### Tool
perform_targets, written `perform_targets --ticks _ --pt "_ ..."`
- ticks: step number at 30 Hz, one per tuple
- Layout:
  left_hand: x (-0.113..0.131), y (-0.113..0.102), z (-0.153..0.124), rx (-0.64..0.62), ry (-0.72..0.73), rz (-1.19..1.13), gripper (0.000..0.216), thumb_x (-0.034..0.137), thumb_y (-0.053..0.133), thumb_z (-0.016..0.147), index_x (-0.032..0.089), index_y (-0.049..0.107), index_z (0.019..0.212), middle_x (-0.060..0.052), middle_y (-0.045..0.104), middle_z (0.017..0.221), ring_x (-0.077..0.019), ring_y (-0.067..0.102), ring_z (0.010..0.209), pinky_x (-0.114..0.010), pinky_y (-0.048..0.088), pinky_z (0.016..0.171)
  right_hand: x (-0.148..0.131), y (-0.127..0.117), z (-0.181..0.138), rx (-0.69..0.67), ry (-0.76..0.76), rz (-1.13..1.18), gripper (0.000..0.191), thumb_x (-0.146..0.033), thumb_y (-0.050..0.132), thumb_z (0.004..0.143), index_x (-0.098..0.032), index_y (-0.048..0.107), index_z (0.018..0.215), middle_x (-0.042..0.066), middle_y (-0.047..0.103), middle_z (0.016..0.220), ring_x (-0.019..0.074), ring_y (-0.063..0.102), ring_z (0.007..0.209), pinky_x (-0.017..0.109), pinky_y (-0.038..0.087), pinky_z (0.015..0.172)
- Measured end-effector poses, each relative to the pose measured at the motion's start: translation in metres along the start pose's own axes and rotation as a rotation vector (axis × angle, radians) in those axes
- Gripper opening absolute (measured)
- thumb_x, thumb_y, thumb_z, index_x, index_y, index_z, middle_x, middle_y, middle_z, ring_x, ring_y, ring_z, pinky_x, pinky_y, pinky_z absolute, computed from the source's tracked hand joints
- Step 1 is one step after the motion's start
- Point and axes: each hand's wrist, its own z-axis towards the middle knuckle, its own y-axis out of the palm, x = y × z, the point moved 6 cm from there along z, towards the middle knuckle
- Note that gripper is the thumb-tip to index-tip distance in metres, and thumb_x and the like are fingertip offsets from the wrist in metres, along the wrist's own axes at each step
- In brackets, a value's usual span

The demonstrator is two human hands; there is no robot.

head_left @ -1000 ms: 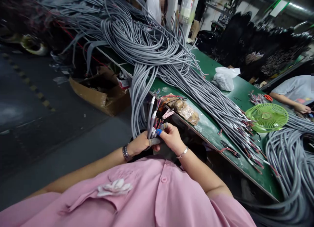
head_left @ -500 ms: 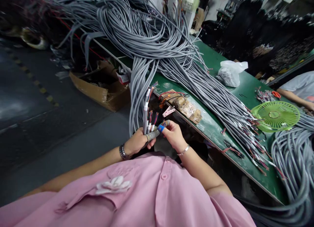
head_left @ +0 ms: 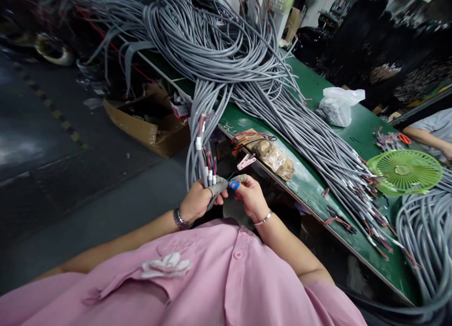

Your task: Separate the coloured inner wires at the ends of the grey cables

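My left hand [head_left: 199,199] is closed round several grey cables [head_left: 200,163]. Their white-sleeved ends stand upright above the fist, with bare coloured wires [head_left: 210,160] fanning out at the top. Worn grey covers wrap the thumb and a finger of this hand. Close beside it, my right hand [head_left: 251,196] pinches with a blue-wrapped thumb and a covered forefinger. A thin dark green wire [head_left: 230,176] shows at the pinch, between the two hands. The fingertips hide the rest of that wire.
A green table [head_left: 310,81] carries a big heap of grey cables [head_left: 212,58]. Along its edge are a pink clip [head_left: 246,162], a taped cardboard piece [head_left: 271,156] and pliers [head_left: 341,220]. A green fan guard [head_left: 404,170] lies right, near another person's arm [head_left: 429,140]. An open carton [head_left: 141,128] stands on the floor.
The cable ends in my left hand have tipped a little to the left. The coloured wires that showed at my right fingertips are now mostly hidden. The whole view has shifted slightly.
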Motion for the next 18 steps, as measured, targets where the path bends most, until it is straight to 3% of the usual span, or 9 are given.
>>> perform_targets --ticks 6,13,18 --pt "-0.007 0.006 -0.001 -0.227 -0.038 0.184 0.019 0.025 0.063 0.074 0.013 0.061 0.059 -0.003 0.063 0.052 -0.0120 0.056 0.042 -0.021 0.040 0.041 -0.011 0.012 0.003 -0.071 -0.068 -0.113 0.032 -0.036 0.081 0.060 -0.015 0.060 0.073 -0.003 0.057 0.062 0.0072 0.047 0.051 0.020 0.037 0.046" --pt "-0.004 -0.009 0.003 -0.016 0.011 -0.070 0.022 0.032 0.067 0.075 0.013 0.060 0.066 -0.002 0.062 0.055 -0.0101 0.053 0.040 -0.021 0.039 0.039 -0.002 0.007 0.002 0.005 -0.034 -0.081 0.033 -0.043 0.078 0.064 -0.017 0.060 0.074 -0.006 0.050 0.055 0.0068 0.041 0.047 0.020 0.036 0.044" --pt "0.000 -0.014 0.002 0.068 0.052 -0.165 0.019 0.030 0.068 0.075 0.012 0.063 0.073 -0.002 0.064 0.059 -0.0092 0.053 0.041 -0.019 0.037 0.038 -0.006 0.012 -0.006 -0.011 -0.080 -0.100 0.034 -0.043 0.079 0.063 -0.016 0.061 0.072 -0.004 0.054 0.059 0.0076 0.043 0.051 0.021 0.036 0.046"
